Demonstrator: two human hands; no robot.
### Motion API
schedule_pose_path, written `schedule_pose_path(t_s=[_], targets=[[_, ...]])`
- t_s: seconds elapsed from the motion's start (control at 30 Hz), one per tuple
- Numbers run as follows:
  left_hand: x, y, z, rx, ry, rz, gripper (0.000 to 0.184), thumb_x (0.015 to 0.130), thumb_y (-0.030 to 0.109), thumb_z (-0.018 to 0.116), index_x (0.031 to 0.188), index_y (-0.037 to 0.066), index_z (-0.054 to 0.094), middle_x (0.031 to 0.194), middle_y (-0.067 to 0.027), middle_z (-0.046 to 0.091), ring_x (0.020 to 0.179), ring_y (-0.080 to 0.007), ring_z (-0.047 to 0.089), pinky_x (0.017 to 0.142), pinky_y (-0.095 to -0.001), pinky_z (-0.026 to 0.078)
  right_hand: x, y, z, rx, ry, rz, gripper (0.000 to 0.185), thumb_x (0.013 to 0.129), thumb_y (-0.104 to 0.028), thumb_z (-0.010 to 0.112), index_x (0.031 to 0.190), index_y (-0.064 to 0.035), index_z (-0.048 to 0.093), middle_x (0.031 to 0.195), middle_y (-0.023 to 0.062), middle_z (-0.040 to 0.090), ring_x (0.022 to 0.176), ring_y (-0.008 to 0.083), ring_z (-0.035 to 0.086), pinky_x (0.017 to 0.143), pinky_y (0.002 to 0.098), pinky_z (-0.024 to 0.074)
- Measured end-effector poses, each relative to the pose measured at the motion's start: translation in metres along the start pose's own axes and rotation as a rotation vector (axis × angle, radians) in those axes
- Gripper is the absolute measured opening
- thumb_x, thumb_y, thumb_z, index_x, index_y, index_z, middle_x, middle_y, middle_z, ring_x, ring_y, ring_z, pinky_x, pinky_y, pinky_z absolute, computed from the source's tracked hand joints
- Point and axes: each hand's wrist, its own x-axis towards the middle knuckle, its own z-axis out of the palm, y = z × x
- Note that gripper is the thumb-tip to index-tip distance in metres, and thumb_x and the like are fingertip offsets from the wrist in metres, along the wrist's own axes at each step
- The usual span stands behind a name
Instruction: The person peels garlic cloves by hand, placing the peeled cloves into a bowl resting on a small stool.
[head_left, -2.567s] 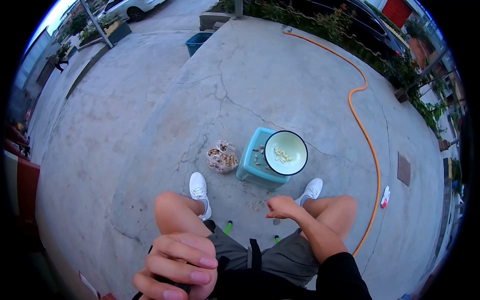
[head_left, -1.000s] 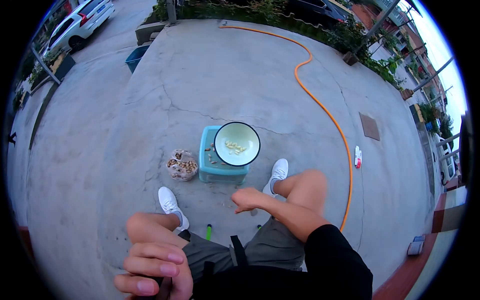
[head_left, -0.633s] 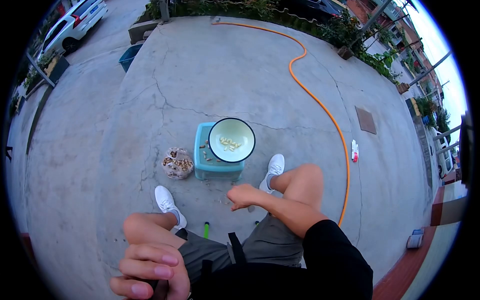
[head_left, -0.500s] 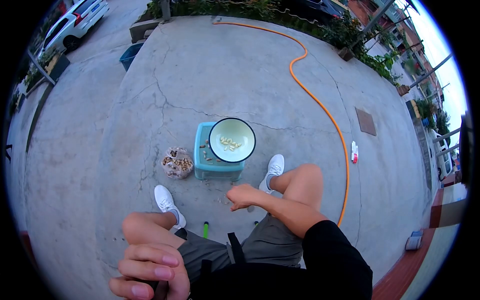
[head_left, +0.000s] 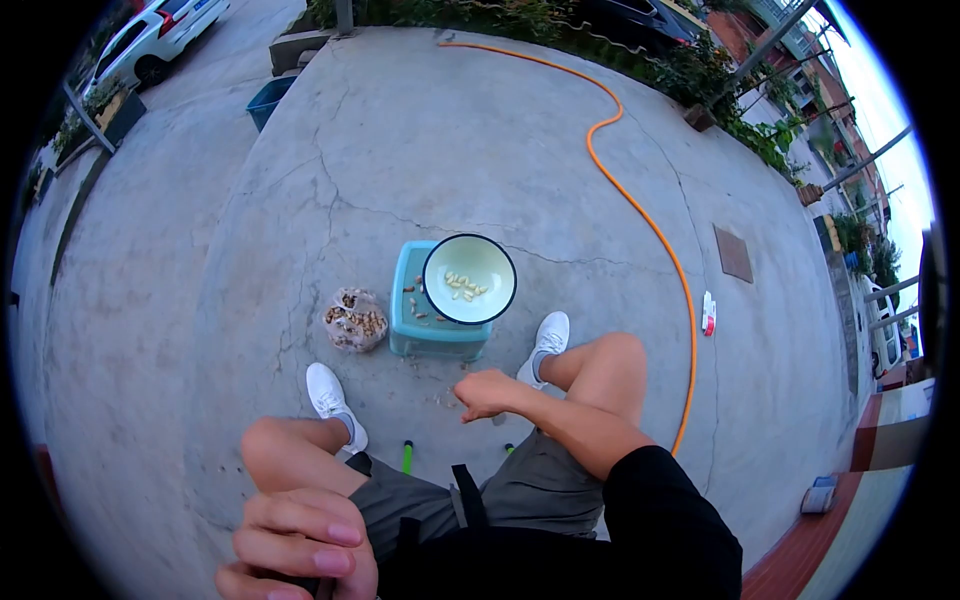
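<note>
Head view puts your left hand (head_left: 300, 548) nearest, low at the bottom edge, fingers curled in. Beyond it your right hand (head_left: 484, 393) hangs between your knees, fingers folded downward, apart from the stool (head_left: 437, 346); pale scraps (head_left: 440, 398) lie on the concrete near its fingertips. On the stool's top lie brown-shelled pieces (head_left: 415, 287), likely peanuts, and the dark-rimmed bowl (head_left: 470, 252) rests over its right part, jutting past the edge, with pale kernels (head_left: 465, 287) inside. Just left of the stool, a clear bag (head_left: 355, 321) of more brown pieces sits on the ground. For good handling, I'd judge, use light fingertip pressure, so that small pieces neither crush nor slip, and give the bowl's overhanging rim room, since a knock there might tip it. As for what can't be made out: the frame cuts off your left hand, and whether it grasps the dark thing just showing under its fingers can't be told. The back of your right hand masks its fingertips, so whether they pinch something is equally unclear. The ground scraps are too small to identify. Farthest, a dark car (head_left: 625, 18) is half lost behind plants and cropped.
</note>
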Motion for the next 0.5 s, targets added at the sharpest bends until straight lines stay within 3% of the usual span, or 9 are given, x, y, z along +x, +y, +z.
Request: schedule_pose_path(t_s=[0.03, 0.17, 0.27, 0.33, 0.37, 0.4, 0.43, 0.47, 0.5], targets=[[0.002, -0.002, 0.001, -0.009, -0.008, 0.075, 0.07, 0.089, 0.067, 0.046, 0.116, 0.003, 0.05, 0.093, -0.0206, 0.06, 0.07, -0.0317, 0.061, 0.051, -0.041, 0.05, 0.0, 0.0, 0.0, -0.002, 0.0, 0.0, 0.04, 0.077, -0.039, 0.077, 0.09, -0.002, 0.072, 0.096, 0.0193, 0.072, 0.095, 0.0385, 0.068, 0.076, 0.0481, 0.0547], [0.006, 0.001, 0.001, 0.028, -0.044, 0.045, 0.069, 0.091, 0.065, 0.046, 0.113, 0.0, 0.05, 0.094, -0.0202, 0.06, 0.07, -0.0309, 0.061, 0.048, -0.0401, 0.05, -0.002, -0.002, -0.003, -0.007, -0.009, 0.005, 0.04, 0.077, -0.039, 0.077, 0.091, -0.0024, 0.071, 0.097, 0.0189, 0.072, 0.096, 0.0382, 0.068, 0.077, 0.0484, 0.0544], [0.01, -0.005, 0.012, 0.005, 0.06, 0.186, 0.068, 0.094, 0.064, 0.041, 0.108, -0.002, 0.052, 0.088, -0.0204, 0.06, 0.069, -0.031, 0.061, 0.046, -0.0405, 0.049, -0.002, -0.002, -0.004, -0.012, -0.032, 0.002, 0.039, 0.077, -0.039, 0.077, 0.091, -0.0026, 0.071, 0.096, 0.0185, 0.071, 0.096, 0.0379, 0.068, 0.077, 0.0483, 0.0543], [0.007, 0.007, -0.002, 0.061, -0.025, -0.032, 0.068, 0.095, 0.064, 0.033, 0.104, -0.001, 0.053, 0.078, -0.0206, 0.058, 0.061, -0.0304, 0.058, 0.043, -0.0398, 0.047, 0.0, 0.0, -0.001, 0.0, -0.017, -0.001, 0.039, 0.077, -0.039, 0.077, 0.091, -0.0028, 0.071, 0.095, 0.0181, 0.071, 0.095, 0.0378, 0.068, 0.076, 0.048, 0.0544], [0.006, 0.012, -0.007, 0.062, -0.025, -0.032, 0.068, 0.095, 0.064, 0.033, 0.104, -0.001, 0.053, 0.078, -0.0206, 0.058, 0.061, -0.0304, 0.058, 0.043, -0.0398, 0.047, 0.001, 0.0, 0.0, 0.0, -0.018, -0.001, 0.039, 0.077, -0.039, 0.077, 0.091, -0.0028, 0.071, 0.095, 0.0181, 0.071, 0.095, 0.0378, 0.068, 0.076, 0.048, 0.0544], [0.007, 0.015, -0.009, 0.101, -0.078, -0.138, 0.033, 0.093, 0.034, 0.049, 0.098, 0.002, 0.051, 0.088, -0.0124, 0.056, 0.064, -0.024, 0.06, 0.048, -0.0353, 0.053, 0.001, 0.0, 0.0, 0.005, -0.014, -0.002, 0.039, 0.077, -0.039, 0.077, 0.091, -0.0028, 0.071, 0.095, 0.0181, 0.071, 0.095, 0.0378, 0.068, 0.076, 0.0478, 0.0544], [0.007, 0.016, -0.011, 0.14, -0.132, -0.245, 0.015, 0.09, 0.004, 0.064, 0.092, 0.004, 0.049, 0.099, -0.0043, 0.053, 0.066, -0.0176, 0.062, 0.053, -0.0307, 0.06, 0.001, 0.0, -0.001, 0.01, -0.009, -0.002, 0.039, 0.077, -0.039, 0.077, 0.09, -0.0028, 0.071, 0.095, 0.0181, 0.071, 0.095, 0.0377, 0.068, 0.075, 0.0477, 0.0544], [0.005, 0.016, -0.009, 0.141, -0.132, -0.244, 0.015, 0.09, 0.004, 0.064, 0.092, 0.004, 0.049, 0.099, -0.0043, 0.053, 0.066, -0.0176, 0.062, 0.053, -0.0307, 0.06, 0.0, 0.0, -0.001, 0.009, -0.01, -0.003, 0.039, 0.077, -0.039, 0.077, 0.09, -0.0028, 0.071, 0.095, 0.0181, 0.071, 0.095, 0.0377, 0.068, 0.075, 0.0477, 0.0544], [0.006, 0.012, -0.001, 0.087, -0.04, -0.17, 0.032, 0.093, 0.034, 0.046, 0.095, 0.002, 0.051, 0.084, -0.0126, 0.055, 0.059, -0.0238, 0.058, 0.047, -0.0348, 0.052, 0.0, 0.0, -0.001, 0.012, -0.008, -0.005, 0.039, 0.077, -0.039, 0.077, 0.09, -0.0028, 0.07, 0.095, 0.0181, 0.071, 0.095, 0.0378, 0.068, 0.075, 0.0477, 0.0544]])
